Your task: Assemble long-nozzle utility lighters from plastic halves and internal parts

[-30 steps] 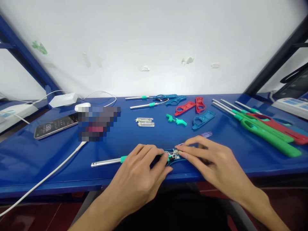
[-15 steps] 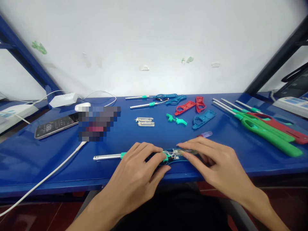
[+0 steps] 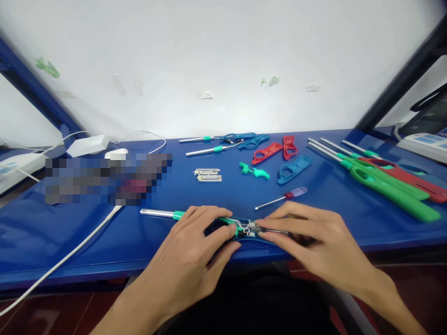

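Note:
An opened blue lighter shell (image 3: pixel 244 229) with a metal nozzle tube and a green collar lies near the front edge of the blue table (image 3: pixel 104 232). My left hand (image 3: pixel 190 256) rests on its left part, fingers curled and pressing the green piece down. My right hand (image 3: pixel 314 242) pinches the small white and metal parts inside the shell with fingertips together. A small screwdriver (image 3: pixel 282 197) with a clear purple handle lies just beyond my right hand, untouched.
Farther back lie two metal tubes with green collars (image 3: pixel 209 145), red (image 3: pixel 267 152) and blue shell halves (image 3: pixel 295 168), green triggers (image 3: pixel 254 171) and two clear inserts (image 3: pixel 207 175). Finished green and red lighters (image 3: pixel 384 181) sit at right. A white cable (image 3: pixel 70 253) and charger (image 3: pixel 86 145) are at left.
Both hands and the lighter shell shifted slightly toward me and left. The screwdriver, earlier half hidden behind my right hand, is now fully visible. The view tilted a little.

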The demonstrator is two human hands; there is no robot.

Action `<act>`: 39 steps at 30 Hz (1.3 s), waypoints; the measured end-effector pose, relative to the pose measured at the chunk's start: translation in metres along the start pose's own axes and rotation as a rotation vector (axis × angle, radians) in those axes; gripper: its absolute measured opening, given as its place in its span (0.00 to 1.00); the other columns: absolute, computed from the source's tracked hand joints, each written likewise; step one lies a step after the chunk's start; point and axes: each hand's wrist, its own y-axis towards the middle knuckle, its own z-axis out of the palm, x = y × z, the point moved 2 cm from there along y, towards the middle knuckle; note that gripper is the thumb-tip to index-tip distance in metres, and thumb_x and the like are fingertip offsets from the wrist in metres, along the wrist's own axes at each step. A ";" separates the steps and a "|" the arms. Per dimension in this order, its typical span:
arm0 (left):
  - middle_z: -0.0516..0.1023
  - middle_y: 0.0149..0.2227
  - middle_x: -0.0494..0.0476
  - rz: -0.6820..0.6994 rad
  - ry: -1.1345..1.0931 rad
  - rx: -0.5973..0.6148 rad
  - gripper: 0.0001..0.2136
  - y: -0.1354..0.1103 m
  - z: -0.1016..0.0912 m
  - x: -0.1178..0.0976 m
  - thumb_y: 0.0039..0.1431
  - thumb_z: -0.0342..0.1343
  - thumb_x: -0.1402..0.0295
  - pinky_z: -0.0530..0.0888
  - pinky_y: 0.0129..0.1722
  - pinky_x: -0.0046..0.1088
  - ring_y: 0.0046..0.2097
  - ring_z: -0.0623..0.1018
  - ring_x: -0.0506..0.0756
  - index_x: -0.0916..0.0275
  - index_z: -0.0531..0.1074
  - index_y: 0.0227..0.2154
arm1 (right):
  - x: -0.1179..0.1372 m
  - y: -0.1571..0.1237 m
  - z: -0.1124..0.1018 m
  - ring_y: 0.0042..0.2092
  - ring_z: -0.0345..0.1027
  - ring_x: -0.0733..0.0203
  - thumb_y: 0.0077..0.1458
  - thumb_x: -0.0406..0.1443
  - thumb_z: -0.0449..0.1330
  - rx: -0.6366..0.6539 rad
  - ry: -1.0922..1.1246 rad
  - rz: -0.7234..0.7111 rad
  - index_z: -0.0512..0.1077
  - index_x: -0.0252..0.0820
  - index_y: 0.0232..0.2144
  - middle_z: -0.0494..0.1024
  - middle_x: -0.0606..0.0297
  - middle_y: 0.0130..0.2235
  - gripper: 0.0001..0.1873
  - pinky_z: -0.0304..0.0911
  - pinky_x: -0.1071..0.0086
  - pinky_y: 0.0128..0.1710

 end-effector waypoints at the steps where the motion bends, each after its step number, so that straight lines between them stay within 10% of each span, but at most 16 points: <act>1: 0.78 0.55 0.62 0.009 -0.002 0.001 0.07 -0.001 -0.001 0.000 0.71 0.59 0.73 0.72 0.55 0.43 0.52 0.78 0.60 0.60 0.75 0.49 | 0.000 0.000 -0.001 0.40 0.79 0.60 0.67 0.34 0.64 0.013 0.009 0.010 0.84 0.49 0.48 0.84 0.63 0.42 0.10 0.74 0.68 0.40; 31: 0.79 0.51 0.57 0.066 0.001 0.028 0.06 0.001 0.001 0.009 0.72 0.60 0.70 0.69 0.48 0.39 0.47 0.78 0.57 0.57 0.76 0.49 | -0.008 0.011 -0.001 0.38 0.76 0.65 0.66 0.34 0.66 0.115 0.133 0.102 0.85 0.55 0.49 0.80 0.68 0.39 0.13 0.70 0.72 0.39; 39: 0.79 0.51 0.57 0.004 -0.048 0.060 0.06 -0.001 0.001 0.005 0.72 0.58 0.71 0.69 0.51 0.41 0.49 0.78 0.59 0.58 0.75 0.48 | -0.012 0.008 -0.009 0.53 0.75 0.59 0.73 0.44 0.56 0.104 0.162 0.164 0.82 0.60 0.50 0.84 0.70 0.49 0.14 0.67 0.66 0.56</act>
